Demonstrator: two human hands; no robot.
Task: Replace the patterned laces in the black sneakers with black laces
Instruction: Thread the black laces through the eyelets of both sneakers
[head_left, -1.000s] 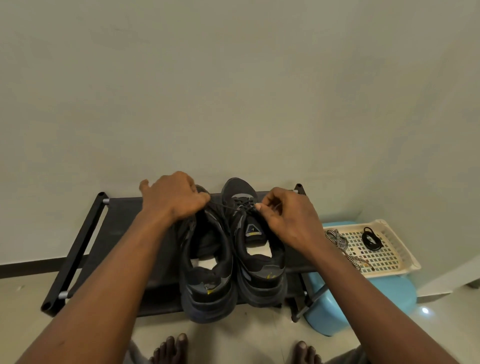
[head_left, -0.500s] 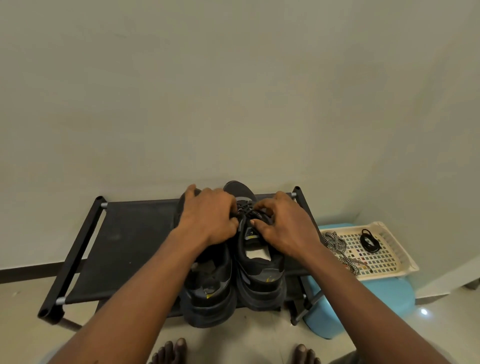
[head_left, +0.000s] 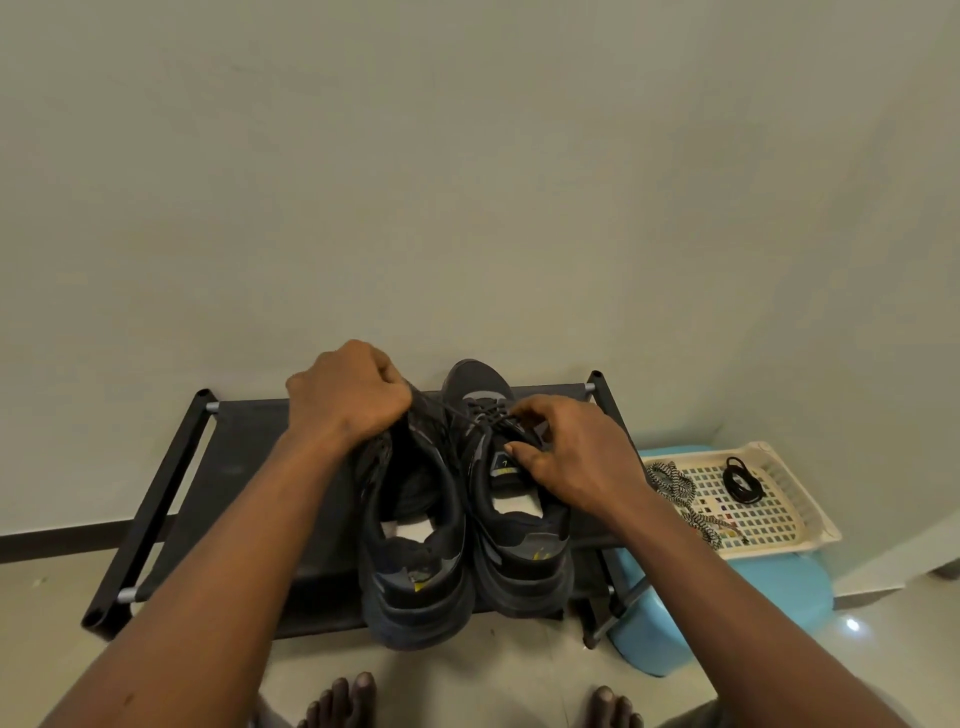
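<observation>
Two black sneakers side by side on a black shoe rack (head_left: 244, 467), heels toward the viewer, toes toward the wall.

Left hand (head_left: 348, 395): hovering over the toe end of the left sneaker (head_left: 415, 561), fingers curled into a tight fist around one end of the black lace (head_left: 457, 413). Lace taut, running from that fist rightward and slightly down to the upper eyelets of the right sneaker (head_left: 519, 551).

Right hand (head_left: 571, 462): resting on the right sneaker's lacing, fingers (head_left: 535, 410) bent with tips down at the point where the lace enters the eyelets, thumb on the tongue just beside its label. Cannot tell whether those fingers pinch the lace or only press on it.

Right of the rack, a cream slotted tray (head_left: 779, 525) on a blue stool (head_left: 727, 613), holding the patterned laces (head_left: 675, 486) in a loose heap at its left end and a coiled black lace (head_left: 743, 480) further right, the two apart.

Bare feet (head_left: 343, 701) on the floor, in front of the rack.
</observation>
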